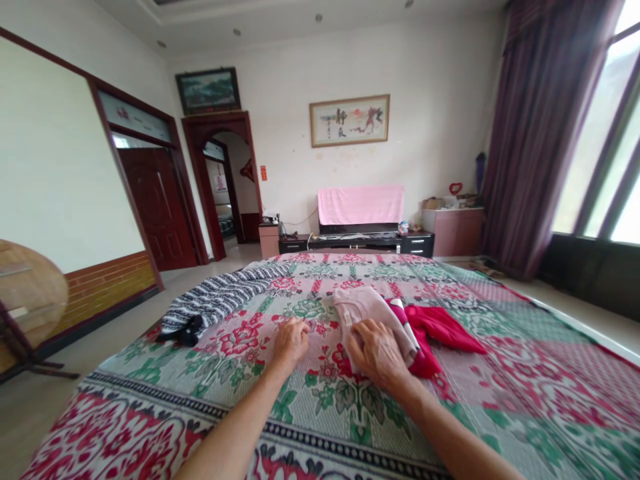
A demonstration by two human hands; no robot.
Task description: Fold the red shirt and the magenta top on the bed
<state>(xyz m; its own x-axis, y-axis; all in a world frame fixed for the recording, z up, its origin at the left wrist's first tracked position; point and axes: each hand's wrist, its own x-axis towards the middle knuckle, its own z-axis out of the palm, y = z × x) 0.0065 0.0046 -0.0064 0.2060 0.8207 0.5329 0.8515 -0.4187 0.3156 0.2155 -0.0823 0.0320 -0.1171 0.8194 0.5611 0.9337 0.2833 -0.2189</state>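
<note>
Two hands: both are ours, reaching forward over the bed with bare forearms.
Right hand [377, 350]: it lies palm down with the fingers flat and slightly spread. It grips nothing and presses on the near end of the folded pale pink garment [367, 303].
Left hand [291, 341]: it rests on the floral bedspread [500, 373] just beside the garment and does not touch it. The fingers are curled under, and we cannot tell whether they pinch the cover.
Pale pink garment: it is a narrow folded strip lying mid-bed, running away from us, with its far end past our fingertips.
Red garment [443, 327]: it lies crumpled against the pink one's right side, partly tucked under it.
Striped garment [220, 300]: this black-and-white piece is spread loosely, well apart to the left, by the bed's edge.
Doing it well, as we judge: we should keep the right palm flat and the pressure even so the fold lies crisp. The left hand should steady the open edge, and the red cloth should stay clear of the crease.
Further out: a pink towel [361, 203] is draped over a low cabinet by the far wall. A purple curtain [535, 133] hangs at right, and a round wooden table [30, 287] stands at left.
</note>
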